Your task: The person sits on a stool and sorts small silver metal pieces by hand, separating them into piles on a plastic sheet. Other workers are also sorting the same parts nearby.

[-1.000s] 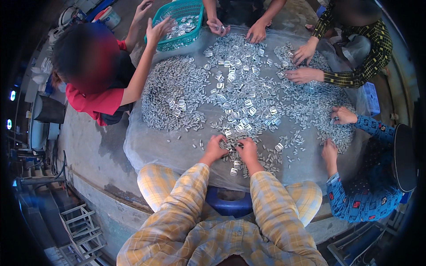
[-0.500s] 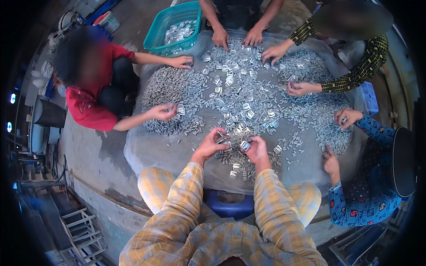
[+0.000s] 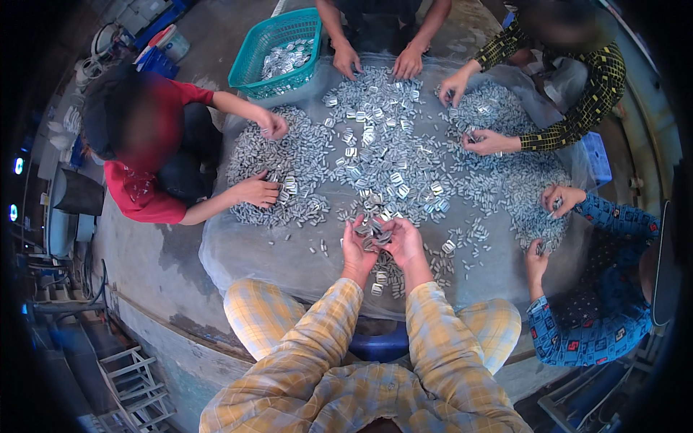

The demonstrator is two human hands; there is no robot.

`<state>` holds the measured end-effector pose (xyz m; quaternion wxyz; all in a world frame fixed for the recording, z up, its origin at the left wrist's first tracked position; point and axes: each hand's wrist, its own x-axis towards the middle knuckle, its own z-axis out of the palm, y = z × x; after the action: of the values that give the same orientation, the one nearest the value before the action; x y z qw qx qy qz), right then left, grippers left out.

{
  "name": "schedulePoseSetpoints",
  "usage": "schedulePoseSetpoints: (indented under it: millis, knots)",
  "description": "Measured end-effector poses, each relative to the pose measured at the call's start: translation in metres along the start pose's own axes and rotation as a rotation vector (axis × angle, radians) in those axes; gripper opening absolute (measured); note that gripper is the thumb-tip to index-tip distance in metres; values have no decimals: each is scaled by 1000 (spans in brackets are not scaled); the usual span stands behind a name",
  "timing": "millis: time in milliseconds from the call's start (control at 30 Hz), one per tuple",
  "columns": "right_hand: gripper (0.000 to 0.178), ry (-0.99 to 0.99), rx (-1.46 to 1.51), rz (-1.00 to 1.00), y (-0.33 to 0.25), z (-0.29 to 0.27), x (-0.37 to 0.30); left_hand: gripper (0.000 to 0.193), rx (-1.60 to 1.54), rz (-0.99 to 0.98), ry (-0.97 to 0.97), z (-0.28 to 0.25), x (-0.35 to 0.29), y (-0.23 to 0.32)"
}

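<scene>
Over the near edge of the central pile, my left hand [image 3: 356, 251] and my right hand [image 3: 406, 247] are cupped side by side. Between them they hold a handful of small grey metal pieces [image 3: 373, 234], partly hidden by the fingers. Below and around my hands lie short grey cylinder-like pieces [image 3: 393, 278]. Mixed in are flat, squarish, shiny slotted pieces like buckles [image 3: 377, 289]. Beyond my fingers the central pile [image 3: 393, 144] of both kinds spreads away from me.
A plastic sheet [image 3: 231, 252] lies under the piles. A teal basket [image 3: 242, 72] with shiny flat pieces stands far left. People's hands work around the sheet: a red-sleeved person's [image 3: 258, 190] at left, others at the far side and right. A blue stool [image 3: 379, 345] is between my knees.
My hands have come together, gathering pieces between them; before, they were apart with pieces in the fingers. The red-sleeved person's far hand has lifted off the pile, and the near hand moved onto it.
</scene>
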<state>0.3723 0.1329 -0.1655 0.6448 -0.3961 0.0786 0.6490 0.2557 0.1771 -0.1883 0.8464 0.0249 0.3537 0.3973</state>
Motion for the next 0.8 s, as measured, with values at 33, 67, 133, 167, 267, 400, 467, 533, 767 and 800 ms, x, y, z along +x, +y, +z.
schedulePoseSetpoints:
  millis: [33, 67, 133, 167, 267, 400, 467, 533, 767, 800]
  knots:
    - [22, -19, -29, -8, -6, 1, 0, 45, 5, 4, 8, 4, -1, -1]
    - [23, -37, -58, -15, -9, 2, 0, 43, 18, 0, -5, 3, 0, 0]
    - [27, 24, -83, -16, -14, 8, -5, 39, 42, -8, -30, -3, 4, 1]
    - [27, 34, -76, -28, -14, 11, -7, 36, 61, 15, -40, -8, 7, 1]
    - [30, 14, -59, -66, -11, 15, -6, 31, 85, 61, -48, -14, 13, -2]
    - [32, 43, -88, -202, 3, 26, -6, 26, -57, 25, -3, 8, 4, -11]
    - [31, -28, -268, -369, 11, 27, -3, 28, -116, 10, 43, 20, -3, -15]
    - [30, -22, -624, -512, 18, 30, -2, 32, -121, 20, 108, 21, -8, -15]
    - [18, 494, -968, -748, -8, 30, -13, 38, -280, -130, -27, -13, 14, -7]
    - [16, 653, -953, -842, -18, -4, -3, 38, -374, -203, -57, -20, 25, -2]
